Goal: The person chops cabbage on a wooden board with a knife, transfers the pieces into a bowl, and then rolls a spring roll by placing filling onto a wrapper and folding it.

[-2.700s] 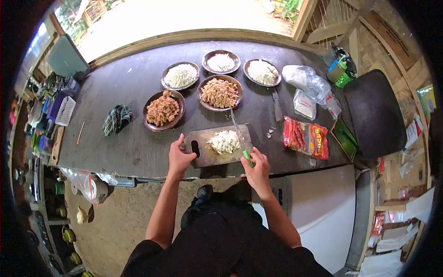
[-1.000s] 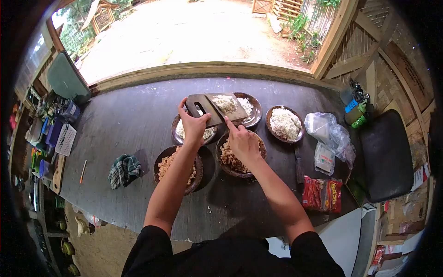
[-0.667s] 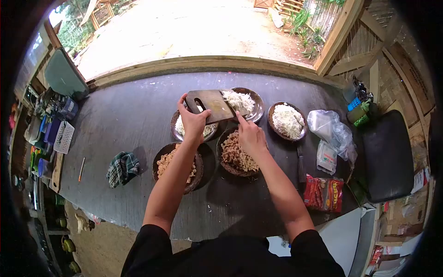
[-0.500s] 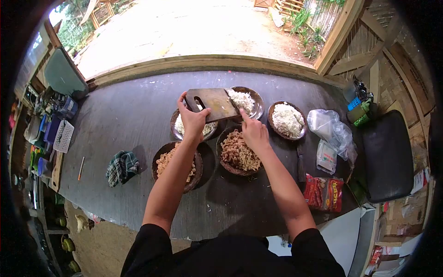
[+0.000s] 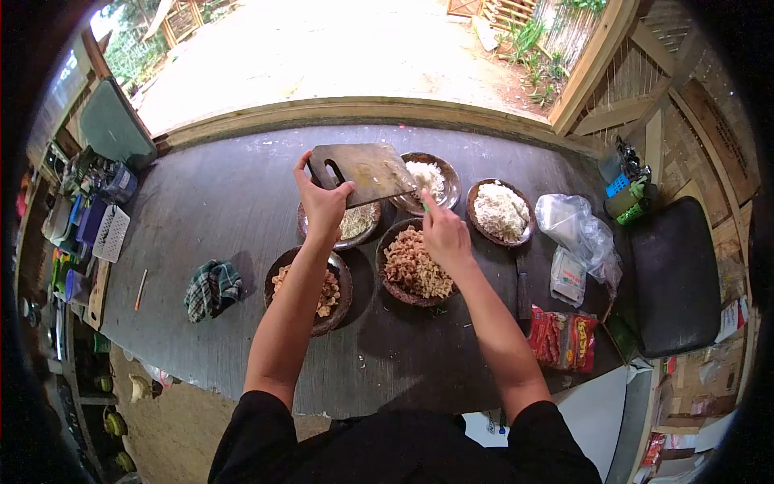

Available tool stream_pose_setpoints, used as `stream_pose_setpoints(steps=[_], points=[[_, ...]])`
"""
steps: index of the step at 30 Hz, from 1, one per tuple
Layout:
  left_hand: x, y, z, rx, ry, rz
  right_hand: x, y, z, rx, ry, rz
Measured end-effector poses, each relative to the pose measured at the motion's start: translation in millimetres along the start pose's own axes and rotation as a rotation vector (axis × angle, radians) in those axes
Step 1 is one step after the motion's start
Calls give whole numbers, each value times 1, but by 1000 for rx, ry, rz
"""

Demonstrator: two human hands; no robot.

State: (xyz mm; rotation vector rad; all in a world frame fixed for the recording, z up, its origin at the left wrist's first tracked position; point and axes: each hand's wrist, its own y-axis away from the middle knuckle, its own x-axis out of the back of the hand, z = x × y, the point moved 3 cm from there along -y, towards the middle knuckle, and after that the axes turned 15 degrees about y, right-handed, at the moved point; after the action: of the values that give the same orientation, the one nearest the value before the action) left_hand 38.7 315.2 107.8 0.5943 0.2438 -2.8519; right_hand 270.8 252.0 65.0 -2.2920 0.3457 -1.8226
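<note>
My left hand (image 5: 324,202) grips the handle end of a wooden cutting board (image 5: 367,172), held tilted above the bowls. My right hand (image 5: 446,235) is closed around a small green-handled tool (image 5: 426,202) at the board's right edge; its blade is hard to make out. Behind that edge is a bowl of white shreds (image 5: 427,179). Below my right hand stands a bowl of brown chopped pieces (image 5: 415,266). The board partly covers another bowl of pale shreds (image 5: 359,222). My left forearm crosses a bowl of light brown chunks (image 5: 329,292).
To the right are a bowl of white flakes (image 5: 501,211), clear plastic bags (image 5: 576,230), a red packet (image 5: 563,339) and a black chair (image 5: 676,278). A checked cloth (image 5: 213,290) and a pen (image 5: 141,289) lie left, near a white basket (image 5: 111,235).
The board has shifted slightly left and up and its tilt has changed. The white shreds at its right edge are off it, and more of the bowl behind shows.
</note>
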Motion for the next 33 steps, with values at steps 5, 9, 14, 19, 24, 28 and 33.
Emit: stream_pose_setpoints(steps=[5,9,14,19,24,28,33], points=[[-5,1,-6,27,106,31,7,22,-31,240,9,32],[-5,3,-7,51,103,60,-1,18,-18,128,111,-61],[-1,3,-8,56,118,74,-11,6,19,-1,55,-58],[-3,3,-8,58,90,98,14,20,-14,95,-26,-69],[-4,4,-7,53,103,94,17,35,-32,252,4,15],[-2,8,-4,71,79,56,-1,11,1,107,30,-67],[1,10,-2,81,61,56,5,-5,16,2,-1,-60]])
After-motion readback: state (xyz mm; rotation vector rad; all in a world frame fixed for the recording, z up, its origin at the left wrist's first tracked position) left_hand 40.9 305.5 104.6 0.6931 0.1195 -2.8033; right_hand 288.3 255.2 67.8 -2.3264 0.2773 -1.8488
